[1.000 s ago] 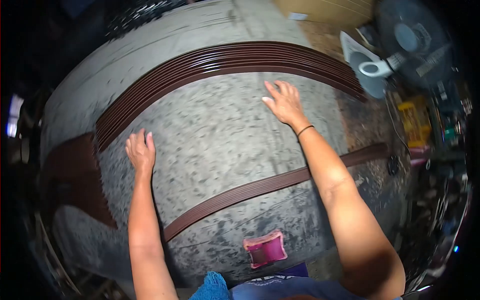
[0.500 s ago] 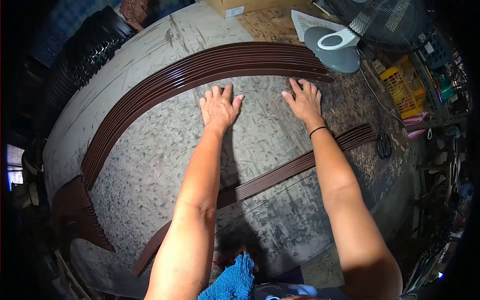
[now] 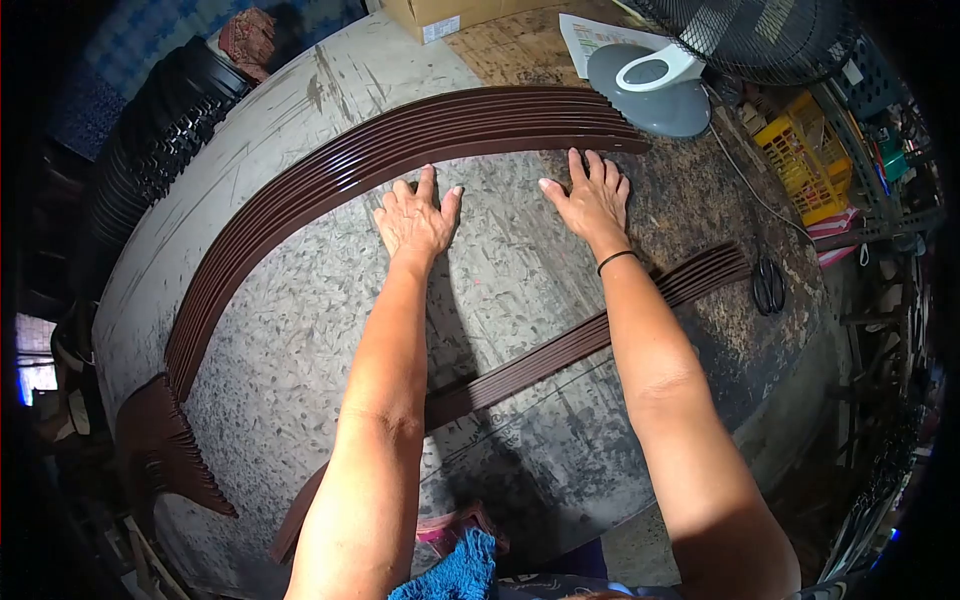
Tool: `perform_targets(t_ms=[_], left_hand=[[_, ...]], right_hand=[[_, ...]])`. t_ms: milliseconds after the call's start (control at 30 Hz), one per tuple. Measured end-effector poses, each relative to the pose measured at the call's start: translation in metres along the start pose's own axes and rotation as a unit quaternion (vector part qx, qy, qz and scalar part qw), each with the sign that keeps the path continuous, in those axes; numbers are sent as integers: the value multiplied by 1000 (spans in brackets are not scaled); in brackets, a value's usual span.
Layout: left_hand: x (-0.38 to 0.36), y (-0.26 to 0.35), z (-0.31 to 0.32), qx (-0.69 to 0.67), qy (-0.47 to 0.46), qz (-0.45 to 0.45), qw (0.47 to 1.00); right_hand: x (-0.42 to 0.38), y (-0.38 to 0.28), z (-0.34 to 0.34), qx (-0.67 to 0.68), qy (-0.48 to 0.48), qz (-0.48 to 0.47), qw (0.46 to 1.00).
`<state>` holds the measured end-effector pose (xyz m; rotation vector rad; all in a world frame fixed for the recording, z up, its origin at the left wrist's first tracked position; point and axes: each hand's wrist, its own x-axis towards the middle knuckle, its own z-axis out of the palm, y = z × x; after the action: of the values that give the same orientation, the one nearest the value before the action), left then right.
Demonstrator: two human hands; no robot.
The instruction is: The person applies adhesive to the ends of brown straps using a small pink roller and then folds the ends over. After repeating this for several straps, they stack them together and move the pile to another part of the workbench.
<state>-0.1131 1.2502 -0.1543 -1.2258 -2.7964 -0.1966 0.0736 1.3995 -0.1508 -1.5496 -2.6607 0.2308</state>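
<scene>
A band of long dark brown, glossy, belt-like strips (image 3: 400,145) lies overlapped in a wide arc across the table. At its near edge, my left hand (image 3: 413,220) rests palm down, fingers spread, index fingertip right at the lowest strip. My right hand (image 3: 592,200) lies likewise farther right, fingers apart close to the strips' right end; a thin black band circles that wrist. Neither hand holds anything. A second, narrower bundle of brown strips (image 3: 530,365) runs beneath my forearms. At the left table edge, the ends of further brown strips (image 3: 165,445) hang over.
A grey fan base (image 3: 655,95) and a cardboard box (image 3: 480,12) stand at the back. Black scissors (image 3: 769,287) lie at the right. Beyond the edge sits a yellow crate (image 3: 805,165). Stacked black strips (image 3: 165,125) are at far left. A blue cloth (image 3: 450,575) shows below.
The head view has turned slightly, shifting the scene. Both hands remain spread at the near edge of the arc, with little visible movement against the strips.
</scene>
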Motion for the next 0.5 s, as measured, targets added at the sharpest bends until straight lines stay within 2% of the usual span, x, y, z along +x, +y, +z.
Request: perform_targets(t_ms=[500], left_hand=[[2,1,0,-11,-2,-7,1000]], right_hand=[[0,1,4,-4,11,11,1000]])
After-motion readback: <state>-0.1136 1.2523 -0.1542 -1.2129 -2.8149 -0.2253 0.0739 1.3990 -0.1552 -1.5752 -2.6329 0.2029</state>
